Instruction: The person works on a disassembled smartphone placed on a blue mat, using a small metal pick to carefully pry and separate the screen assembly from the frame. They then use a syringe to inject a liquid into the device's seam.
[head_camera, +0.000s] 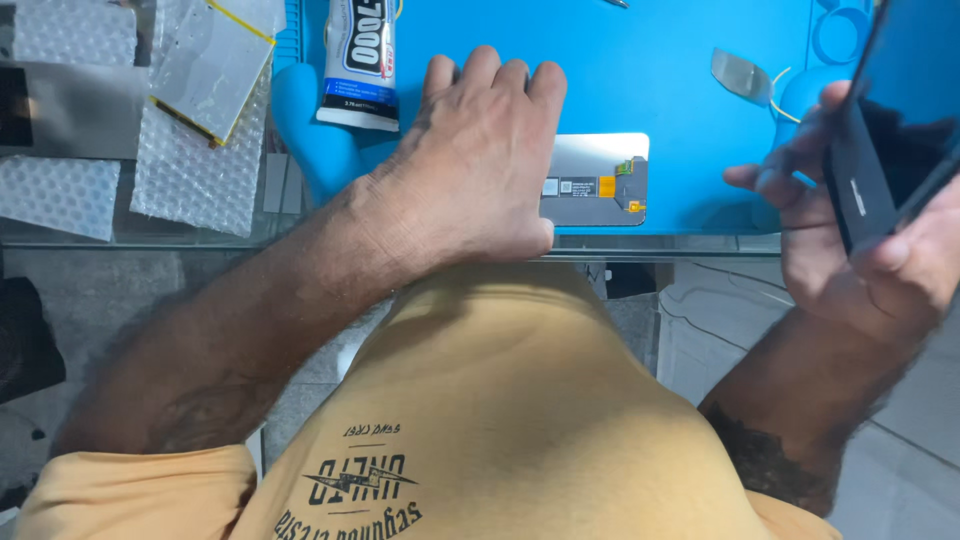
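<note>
Pressing L hand (480, 165) on panel (598, 180), glue tube (361, 62) nearby

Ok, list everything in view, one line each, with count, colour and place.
work mat: one, blue, on the glass table
screen panel: one, grey back with orange flex, on the mat under the left hand
glue tube: one, white and black, mat's upper left
metal pry tool: one, silver, mat's upper right
bubble wrap pieces: several, clear, table's left
phone: one, black, tilted, in the right hand
shirt: one, yellow, bottom
left hand: pressing flat on the panel
right hand: gripping the phone
</note>
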